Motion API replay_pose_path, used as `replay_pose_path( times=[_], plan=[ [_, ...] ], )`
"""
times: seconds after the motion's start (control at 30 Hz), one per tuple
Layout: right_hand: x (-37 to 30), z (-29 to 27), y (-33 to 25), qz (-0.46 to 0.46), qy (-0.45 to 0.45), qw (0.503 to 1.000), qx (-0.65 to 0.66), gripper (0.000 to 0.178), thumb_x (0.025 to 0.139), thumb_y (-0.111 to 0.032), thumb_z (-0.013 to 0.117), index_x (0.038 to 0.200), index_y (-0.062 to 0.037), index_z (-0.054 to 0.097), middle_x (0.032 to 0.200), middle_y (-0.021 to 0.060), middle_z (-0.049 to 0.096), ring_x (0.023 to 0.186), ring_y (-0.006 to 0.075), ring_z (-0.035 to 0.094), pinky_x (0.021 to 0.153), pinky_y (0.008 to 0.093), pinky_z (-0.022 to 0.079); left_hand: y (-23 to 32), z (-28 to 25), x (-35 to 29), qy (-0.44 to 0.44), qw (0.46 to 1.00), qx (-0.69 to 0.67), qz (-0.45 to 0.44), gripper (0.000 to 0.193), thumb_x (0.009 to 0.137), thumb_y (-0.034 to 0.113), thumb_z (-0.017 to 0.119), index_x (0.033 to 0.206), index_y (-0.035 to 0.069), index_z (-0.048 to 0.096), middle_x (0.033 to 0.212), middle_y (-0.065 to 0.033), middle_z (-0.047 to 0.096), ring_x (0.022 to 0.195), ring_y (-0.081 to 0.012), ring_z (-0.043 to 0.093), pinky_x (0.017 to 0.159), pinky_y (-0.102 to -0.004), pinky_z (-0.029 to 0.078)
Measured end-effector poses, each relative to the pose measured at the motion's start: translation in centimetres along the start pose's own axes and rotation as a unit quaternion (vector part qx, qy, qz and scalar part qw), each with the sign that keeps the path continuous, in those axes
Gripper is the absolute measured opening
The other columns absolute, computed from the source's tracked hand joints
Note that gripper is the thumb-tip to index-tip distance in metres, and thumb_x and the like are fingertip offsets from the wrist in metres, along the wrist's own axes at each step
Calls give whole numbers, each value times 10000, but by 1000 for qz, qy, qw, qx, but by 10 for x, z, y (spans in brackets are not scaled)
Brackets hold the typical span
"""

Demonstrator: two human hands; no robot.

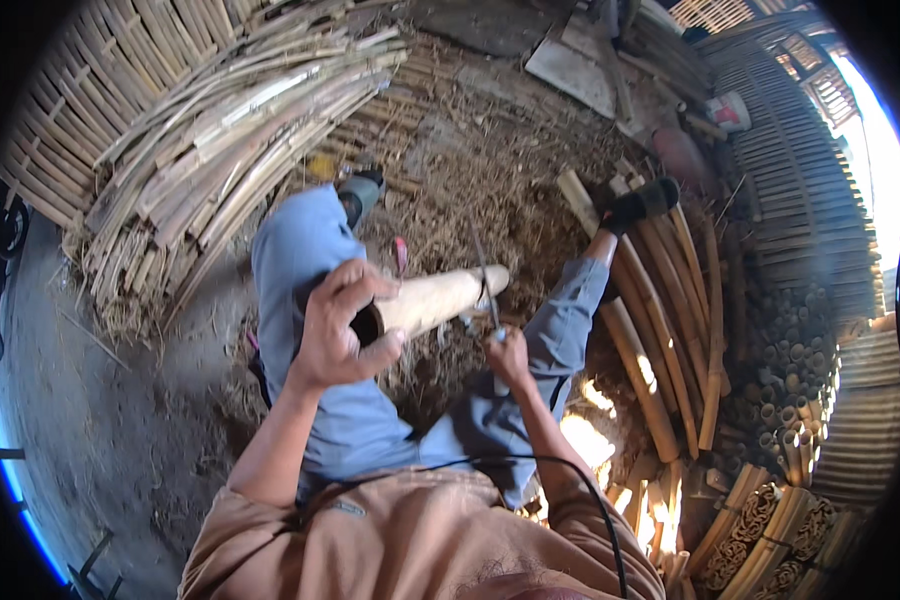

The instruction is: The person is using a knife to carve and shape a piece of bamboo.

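Observation:
A thick pale bamboo tube (435, 303) slants across in front of me, its hollow end toward my left hand. My left hand (342, 325) is wrapped round that near end, thumb below and fingers above. In my right hand (507, 355), closed on its handle, is a knife with a long thin blade (492, 300). The blade crosses the tube near its far end; whether it cuts into the wall I cannot tell. Under my hands are my legs in blue-grey trousers (365, 425), spread apart. A small red object (400, 255) shows just beyond the tube.
Split bamboo strips (240, 130) lie heaped at the far left. Several bamboo poles (650, 320) rest on the right beside my foot. Shavings (450, 150) cover the ground ahead. Cut tubes (795, 350) are stacked at the right, with bundled bamboo (760, 525) nearer. A black cable (580, 475) crosses my right arm.

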State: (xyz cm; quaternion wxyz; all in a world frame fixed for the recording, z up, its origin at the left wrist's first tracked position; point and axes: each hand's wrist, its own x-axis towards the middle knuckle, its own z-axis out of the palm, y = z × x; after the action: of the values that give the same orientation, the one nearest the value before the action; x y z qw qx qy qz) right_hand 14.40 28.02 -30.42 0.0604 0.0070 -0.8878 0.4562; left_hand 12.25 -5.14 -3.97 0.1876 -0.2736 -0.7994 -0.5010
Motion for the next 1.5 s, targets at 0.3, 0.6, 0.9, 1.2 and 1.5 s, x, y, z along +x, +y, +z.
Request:
replay_pose_path(
  times=[0.3,0.6,0.9,1.2,1.5],
  plan=[
    [4,-37,-69,203,-94,969,109,109,797,-121,647,746,-32,610,592,31,549,562,129,519,547,364,448,14,3,9,10,999,-38,18,379,719,257,751,959,-16,643,919,-199,664,843,-328,671,791,-408,539],
    [-25,-33,-89,81,-100,988,86,316,760,-146,637,1000,51,697,670,114,621,612,204,590,643,366,521,15,2,10,10,999,-47,-7,371,699,239,748,954,-11,647,912,-186,649,877,-329,681,825,-410,547],
    [-15,-8,-15,176,-48,982,47,149,810,-135,625,716,-34,570,585,24,553,507,150,503,494,357,420,9,2,6,-3,999,-43,5,415,710,280,780,967,-14,639,912,-187,634,848,-345,668,789,-415,547],
    [6,-17,-34,173,-58,977,107,131,798,-96,603,691,-24,579,573,56,543,545,134,507,523,361,442,7,4,12,-19,999,-45,-8,389,738,283,746,961,-20,650,944,-211,662,900,-331,674,829,-420,539],
    [1,-49,-109,135,-156,977,52,229,778,-190,633,853,26,637,642,111,606,605,215,554,647,382,496,7,0,7,-88,991,-91,47,375,629,174,767,957,35,648,953,-129,651,870,-298,641,785,-398,528]
  ],
)
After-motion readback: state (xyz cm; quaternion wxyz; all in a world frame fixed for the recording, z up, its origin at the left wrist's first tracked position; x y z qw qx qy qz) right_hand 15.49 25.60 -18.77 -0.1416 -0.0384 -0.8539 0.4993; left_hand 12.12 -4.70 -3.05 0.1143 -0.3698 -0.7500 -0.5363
